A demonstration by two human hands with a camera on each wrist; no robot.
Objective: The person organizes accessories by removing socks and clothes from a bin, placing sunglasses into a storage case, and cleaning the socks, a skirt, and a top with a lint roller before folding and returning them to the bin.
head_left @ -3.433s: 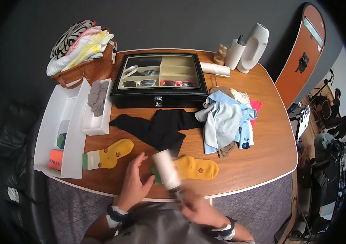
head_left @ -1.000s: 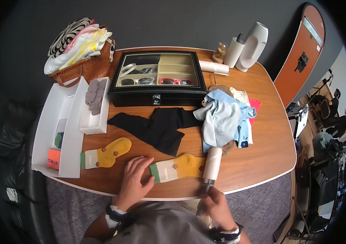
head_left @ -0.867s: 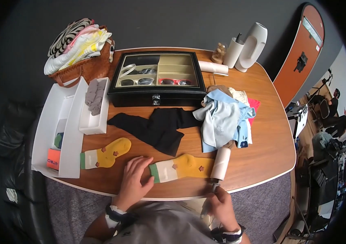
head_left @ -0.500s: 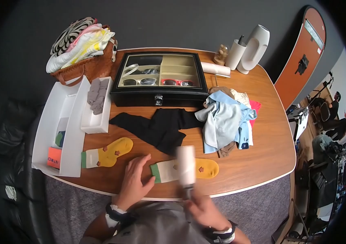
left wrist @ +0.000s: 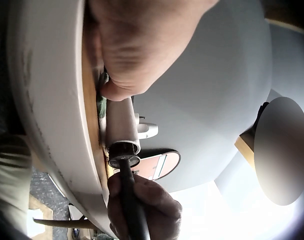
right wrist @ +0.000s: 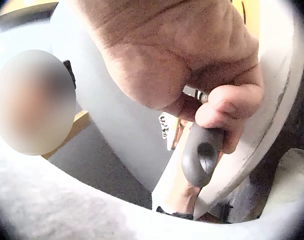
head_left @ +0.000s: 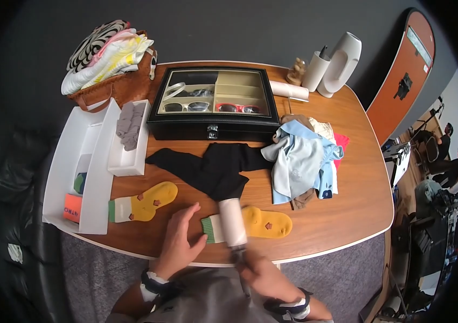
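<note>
My right hand (head_left: 269,277) grips the dark handle of a lint roller (head_left: 232,222), and its white roll overlaps the middle of a yellow sock (head_left: 272,223) lying flat in the head view. That sock has a cream band and a green cuff. Beside the cuff is my left hand (head_left: 178,242), fingers extended and thumb apart, holding nothing. Farther left lies a matching yellow sock (head_left: 145,203). Seen from the right wrist, fingers curl round the grey handle (right wrist: 199,157) with its hanging hole. The left wrist view shows the roll (left wrist: 123,122) close over the table edge.
Black clothing (head_left: 221,167) lies behind the socks, before a black glasses case (head_left: 213,129). Light blue garments (head_left: 299,167) are heaped at right. White boxes (head_left: 97,188) stand at left, below a brown basket (head_left: 113,91) of folded cloth. A white vase (head_left: 342,64) stands at back right.
The lint roller went from the sock's left part to its toe end at the right, then swept back left toward the cuff. My left hand has stayed almost still.
</note>
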